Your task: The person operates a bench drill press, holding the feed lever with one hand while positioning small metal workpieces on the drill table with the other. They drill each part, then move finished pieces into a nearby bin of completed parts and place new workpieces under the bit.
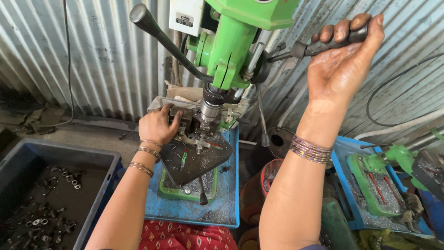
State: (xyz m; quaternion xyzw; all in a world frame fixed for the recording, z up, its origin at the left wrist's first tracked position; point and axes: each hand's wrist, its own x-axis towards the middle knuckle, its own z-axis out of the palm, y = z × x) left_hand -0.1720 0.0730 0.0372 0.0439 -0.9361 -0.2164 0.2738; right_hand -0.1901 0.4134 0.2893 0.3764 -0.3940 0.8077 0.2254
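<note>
Right hand (344, 55) closed around black feed handle (330, 44) — left hand (158, 125) gripping fixture (185, 121) under green drill press (233, 44) with white rectangular label (186, 16)

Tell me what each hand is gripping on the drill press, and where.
The right hand wraps the black grip at the end of a feed lever. The left hand rests on the fixture under the spindle; any grasp there cannot be told.

I see a shiny green painted metal drill press (236, 41), its smooth black plastic handle (333, 41), a rough wavy tin wall (92, 60), and a matt blue plastic crate (60, 157).
</note>
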